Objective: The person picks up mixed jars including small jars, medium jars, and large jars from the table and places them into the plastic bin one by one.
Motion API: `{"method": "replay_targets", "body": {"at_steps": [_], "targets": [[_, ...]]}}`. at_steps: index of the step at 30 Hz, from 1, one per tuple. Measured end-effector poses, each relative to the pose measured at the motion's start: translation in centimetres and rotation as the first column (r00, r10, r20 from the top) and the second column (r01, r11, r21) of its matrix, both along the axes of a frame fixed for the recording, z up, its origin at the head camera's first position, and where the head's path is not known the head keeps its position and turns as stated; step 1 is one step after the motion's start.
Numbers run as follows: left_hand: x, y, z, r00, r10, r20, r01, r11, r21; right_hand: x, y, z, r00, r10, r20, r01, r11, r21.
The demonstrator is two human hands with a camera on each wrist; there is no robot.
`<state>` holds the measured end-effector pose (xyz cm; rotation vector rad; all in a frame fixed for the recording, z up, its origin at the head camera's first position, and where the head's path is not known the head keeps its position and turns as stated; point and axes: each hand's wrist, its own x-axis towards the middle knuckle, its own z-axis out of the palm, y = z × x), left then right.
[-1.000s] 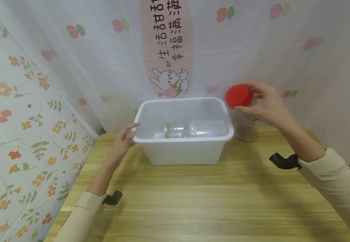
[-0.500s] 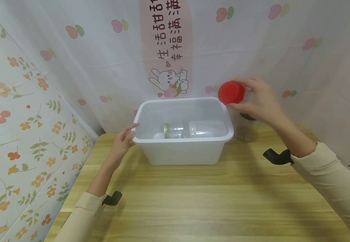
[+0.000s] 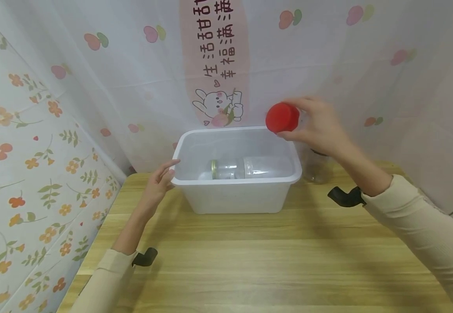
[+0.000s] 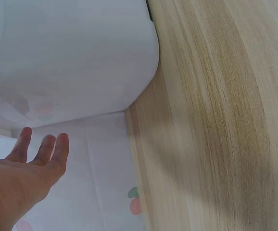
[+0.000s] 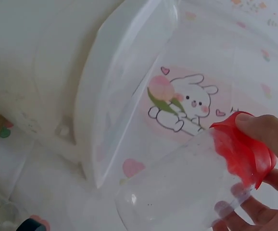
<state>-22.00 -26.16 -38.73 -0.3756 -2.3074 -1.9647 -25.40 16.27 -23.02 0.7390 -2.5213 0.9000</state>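
Note:
My right hand (image 3: pixel 322 128) grips a clear plastic jar by its red lid (image 3: pixel 277 118), up over the back right corner of a white plastic bin (image 3: pixel 236 198). In the right wrist view the jar's see-through body (image 5: pixel 177 187) is tilted beside the bin's rim, thumb on the lid and fingers beneath. Inside the bin lie a clear jar with a gold-coloured rim (image 3: pixel 226 168) and a larger clear jar (image 3: pixel 271 167), both on their sides. My left hand (image 3: pixel 154 191) rests at the bin's left rim, its fingers extended in the left wrist view (image 4: pixel 28 178).
Another clear jar (image 3: pixel 316 171) with a dark lid stands on the wooden table (image 3: pixel 226 261) right of the bin, partly behind my right hand. A printed white curtain (image 3: pixel 132 87) hangs close behind the bin, and a floral one (image 3: pixel 34 195) is at the left.
My right hand has carried the red-lidded jar leftward, from beside the bin to over its back right corner. The left hand, the bin and the jars inside stay put.

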Motion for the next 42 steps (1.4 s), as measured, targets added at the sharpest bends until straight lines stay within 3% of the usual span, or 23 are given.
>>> {"method": "replay_targets", "body": {"at_steps": [20,25,29,34,42], "targets": [[0.0,0.1,0.0,1.000,-0.004,0.008,0.004,1.000,-0.012,-1.8,-4.2,-0.5,0.995,0.079,0.054,-0.083,0.993,0.087],[0.0,0.1,-0.1,1.000,-0.010,0.008,0.010,1.000,-0.005,-2.4,-4.4,-1.1,0.989,0.073,0.132,-0.092,0.985,0.145],[0.0,0.1,0.0,1.000,-0.009,0.012,0.009,1.000,0.001,-2.7,-3.7,-1.5,0.970,0.082,0.227,-0.112,0.986,0.124],[0.1,0.2,0.1,1.000,-0.001,0.011,0.001,1.000,0.010,-2.9,-1.5,-2.0,0.956,0.126,0.265,-0.134,0.991,0.010],[0.2,0.3,0.2,1.000,0.009,0.019,-0.010,1.000,0.012,-2.1,3.1,-3.0,0.937,0.049,0.345,-0.041,0.999,-0.030]]}}
